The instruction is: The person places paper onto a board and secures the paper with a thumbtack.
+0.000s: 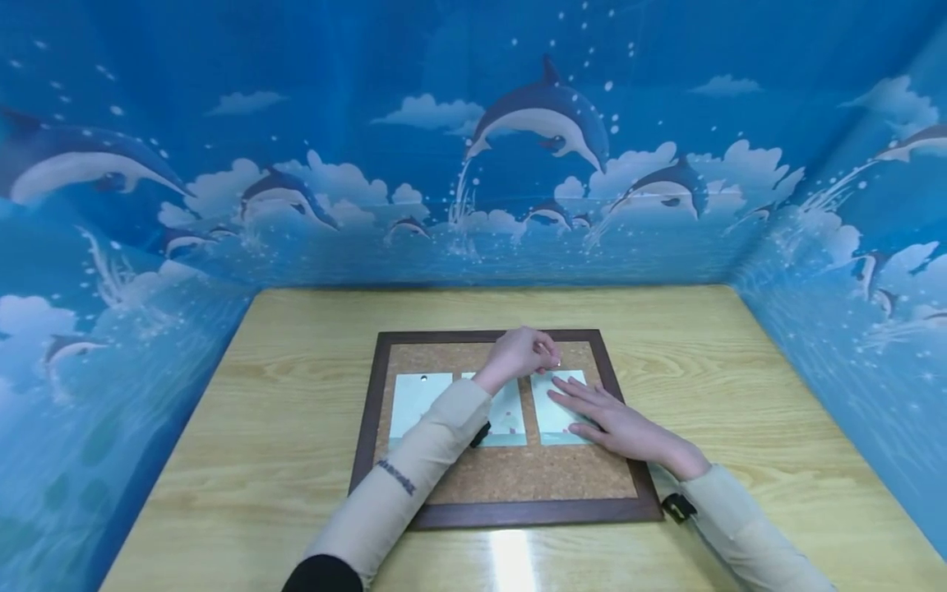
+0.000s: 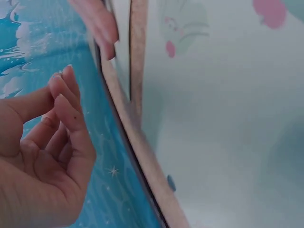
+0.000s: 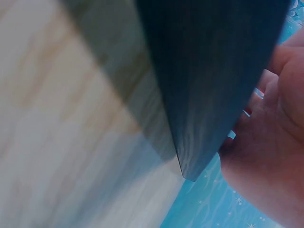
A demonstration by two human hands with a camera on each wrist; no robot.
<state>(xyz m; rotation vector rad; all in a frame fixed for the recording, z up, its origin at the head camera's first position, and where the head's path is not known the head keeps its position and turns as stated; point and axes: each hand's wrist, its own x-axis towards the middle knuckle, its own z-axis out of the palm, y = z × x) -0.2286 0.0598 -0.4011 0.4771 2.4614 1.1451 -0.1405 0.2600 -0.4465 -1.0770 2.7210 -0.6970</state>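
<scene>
My left hand (image 1: 520, 352) reaches over the framed corkboard (image 1: 533, 477) and pinches a tiny pale thumbtack (image 1: 558, 363) between thumb and fingertips, just above the right sheet's top edge. The tack is too small to make out fully. My right hand (image 1: 620, 422) rests with spread fingers on the right pale green paper sheet (image 1: 551, 403). A middle sheet (image 1: 506, 411) lies partly under my left forearm. The left sheet (image 1: 418, 403) bears a dark round tack (image 1: 424, 378) near its top. In the left wrist view another tack (image 2: 171, 183) shows at the middle sheet's edge.
The board's dark wooden frame (image 1: 536, 514) lies on a light wood-grain table (image 1: 281, 370). A blue backdrop (image 1: 355, 107) printed with dolphins stands behind and at both sides. My left forearm crosses the board's lower left.
</scene>
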